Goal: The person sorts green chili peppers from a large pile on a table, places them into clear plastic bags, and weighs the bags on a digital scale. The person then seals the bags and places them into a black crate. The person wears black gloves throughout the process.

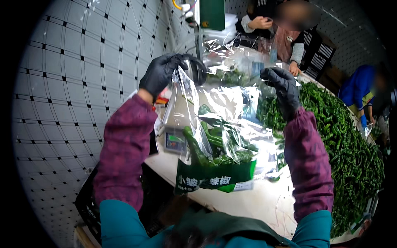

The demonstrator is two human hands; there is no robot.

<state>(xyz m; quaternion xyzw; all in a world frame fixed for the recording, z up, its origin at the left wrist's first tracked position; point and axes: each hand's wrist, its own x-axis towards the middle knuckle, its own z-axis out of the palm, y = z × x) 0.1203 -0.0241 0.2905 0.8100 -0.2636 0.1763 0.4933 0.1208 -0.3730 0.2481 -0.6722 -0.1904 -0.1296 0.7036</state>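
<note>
A clear plastic bag (198, 124) with a green printed lower band (214, 179) hangs before me, tilted. Long green peppers (195, 148) fill its lower part. My left hand (164, 73), in a black glove, pinches the bag's upper left edge, and the film is drawn into folds below the fingers. A dark rounded object (198, 69) shows right beside those fingers; its kind is unclear. My right hand (280, 90), also gloved in black, is raised at the bag's upper right with fingers curled together. Glare hides whether film lies between them.
Behind the bag stands a digital scale (175, 141) on the pale table (248, 204). A large heap of green peppers (344, 148) covers the right side. Across the table is a person (283, 46); another person (359, 86) bends at far right. A tiled wall (71, 93) closes the left.
</note>
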